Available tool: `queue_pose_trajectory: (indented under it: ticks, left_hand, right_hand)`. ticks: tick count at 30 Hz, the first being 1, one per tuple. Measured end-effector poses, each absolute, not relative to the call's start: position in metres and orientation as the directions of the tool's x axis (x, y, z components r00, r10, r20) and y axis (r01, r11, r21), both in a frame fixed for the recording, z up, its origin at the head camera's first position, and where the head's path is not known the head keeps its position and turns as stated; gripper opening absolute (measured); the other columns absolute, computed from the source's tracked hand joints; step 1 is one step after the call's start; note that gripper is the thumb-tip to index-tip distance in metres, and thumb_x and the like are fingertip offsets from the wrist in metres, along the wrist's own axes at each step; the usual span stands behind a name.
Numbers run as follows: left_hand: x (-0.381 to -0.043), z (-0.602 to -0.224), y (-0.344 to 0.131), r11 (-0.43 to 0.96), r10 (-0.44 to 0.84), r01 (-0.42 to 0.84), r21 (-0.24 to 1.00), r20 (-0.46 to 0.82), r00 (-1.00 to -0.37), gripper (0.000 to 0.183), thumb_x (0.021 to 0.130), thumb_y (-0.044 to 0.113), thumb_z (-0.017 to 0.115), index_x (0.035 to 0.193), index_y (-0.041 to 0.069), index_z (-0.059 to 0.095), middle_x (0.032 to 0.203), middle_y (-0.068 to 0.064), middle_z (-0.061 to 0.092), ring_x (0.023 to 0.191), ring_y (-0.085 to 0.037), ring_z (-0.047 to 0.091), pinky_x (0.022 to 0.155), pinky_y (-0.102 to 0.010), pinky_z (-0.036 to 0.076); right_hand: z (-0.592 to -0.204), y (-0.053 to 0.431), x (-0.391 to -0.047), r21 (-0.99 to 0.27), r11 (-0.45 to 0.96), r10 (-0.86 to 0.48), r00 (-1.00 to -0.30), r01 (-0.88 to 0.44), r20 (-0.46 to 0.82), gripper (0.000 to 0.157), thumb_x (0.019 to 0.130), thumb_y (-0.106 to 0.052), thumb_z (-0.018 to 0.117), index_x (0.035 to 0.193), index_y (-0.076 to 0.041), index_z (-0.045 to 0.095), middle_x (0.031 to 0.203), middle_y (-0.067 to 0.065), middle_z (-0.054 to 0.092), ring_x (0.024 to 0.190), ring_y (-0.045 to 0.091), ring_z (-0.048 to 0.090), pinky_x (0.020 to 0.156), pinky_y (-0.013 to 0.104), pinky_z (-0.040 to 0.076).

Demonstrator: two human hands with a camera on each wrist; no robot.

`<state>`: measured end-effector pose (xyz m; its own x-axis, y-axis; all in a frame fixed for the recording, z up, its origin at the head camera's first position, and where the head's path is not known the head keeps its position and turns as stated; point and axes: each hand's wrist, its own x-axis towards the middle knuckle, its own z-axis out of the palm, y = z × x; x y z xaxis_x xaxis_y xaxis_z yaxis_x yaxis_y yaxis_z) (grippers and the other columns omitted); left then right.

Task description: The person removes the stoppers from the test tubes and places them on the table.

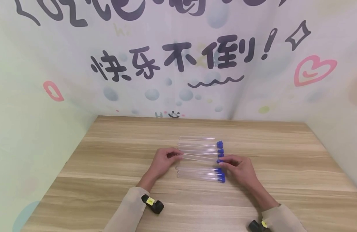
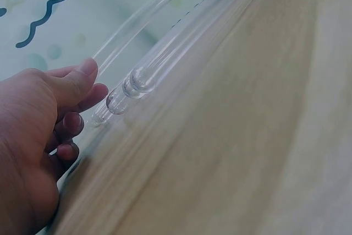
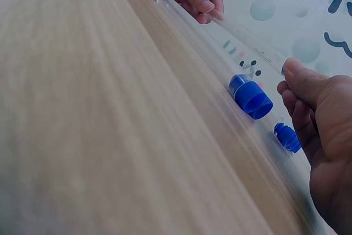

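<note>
A clear test tube (image 1: 199, 158) with a blue cap is held between both hands, lifted off the table in the left wrist view. My left hand (image 1: 166, 161) pinches its rounded end between thumb and forefinger. At the capped end, my right hand (image 1: 239, 169) pinches the blue cap (image 1: 219, 161), which the fingers partly hide. Nearer to me lies a group of capped test tubes (image 1: 197, 175), side by side with caps to the right. Beyond the hands lie more tubes (image 1: 197, 145), most with blue caps; the farthest tube (image 1: 196, 138) shows no clear cap.
The tubes lie on a wood-grain table (image 1: 109, 206). A printed cloth (image 1: 155, 93) with dark lettering hangs behind its back edge, and pale walls flank both sides. Each wrist carries a small black camera (image 1: 158, 207).
</note>
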<state>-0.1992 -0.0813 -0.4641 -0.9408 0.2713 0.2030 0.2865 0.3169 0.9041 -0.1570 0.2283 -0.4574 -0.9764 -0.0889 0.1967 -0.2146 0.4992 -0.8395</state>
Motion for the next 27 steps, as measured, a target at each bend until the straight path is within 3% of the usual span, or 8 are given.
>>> queue_pose_trajectory:
  ticks: [17, 27]
  left_hand:
    - [-0.1998, -0.4644, -0.082, 0.317, 0.276, 0.301, 0.9, 0.216, -0.937, 0.012, 0.085, 0.016, 0.073, 0.096, 0.013, 0.075, 0.095, 0.007, 0.07, 0.085, -0.011, 0.061, 0.073, -0.027, 0.048]
    - [-0.1999, -0.465, -0.0826, 0.335, 0.275, 0.324, 0.885, 0.237, -0.932, 0.011, 0.084, 0.018, 0.073, 0.095, 0.018, 0.075, 0.094, 0.009, 0.07, 0.084, -0.009, 0.061, 0.073, -0.027, 0.048]
  right_hand:
    - [-0.4567, 0.2293, -0.1558, -0.872, 0.436, -0.13, -0.975, -0.222, 0.183, 0.015, 0.08, -0.024, 0.078, 0.092, -0.017, 0.076, 0.091, -0.005, 0.072, 0.084, 0.015, 0.066, 0.071, 0.024, 0.05]
    - [-0.4594, 0.2305, -0.157, -0.882, 0.424, -0.135, -0.977, -0.206, 0.164, 0.015, 0.08, -0.024, 0.078, 0.093, -0.016, 0.075, 0.092, -0.003, 0.072, 0.084, 0.017, 0.066, 0.071, 0.026, 0.051]
